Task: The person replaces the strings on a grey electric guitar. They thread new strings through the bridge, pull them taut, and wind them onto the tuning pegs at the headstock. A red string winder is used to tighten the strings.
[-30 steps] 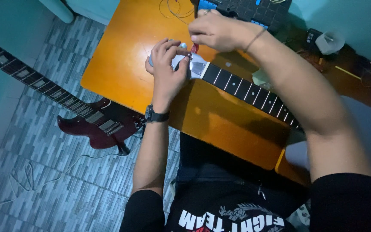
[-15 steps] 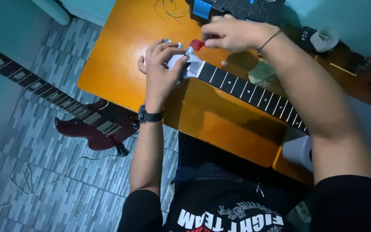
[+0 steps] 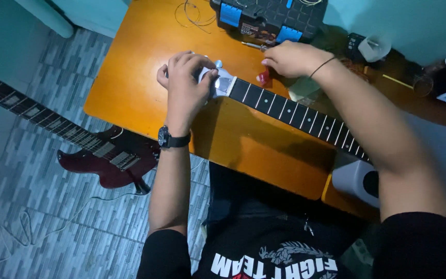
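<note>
A guitar neck with a dark fretboard [image 3: 295, 111] lies slantwise across the orange table [image 3: 135, 77]. My left hand [image 3: 184, 85], with a black watch on its wrist, is closed over the pale headstock [image 3: 223, 82] at the neck's upper left end. My right hand [image 3: 292, 59] hovers just beyond the fretboard with its fingers curled. It pinches a small red object [image 3: 263, 77] whose kind I cannot make out. The two hands are a short gap apart.
A black tool case with blue latches [image 3: 269, 18] sits at the table's far edge, with thin wire loops [image 3: 192, 13] and a screwdriver [image 3: 254, 46] beside it. A white cup [image 3: 373, 47] stands far right. A dark red electric guitar [image 3: 114, 157] lies on the tiled floor.
My right hand has drawn back from the headstock to the right, taking the red object along. My left hand stays on the headstock. The view has shifted slightly.
</note>
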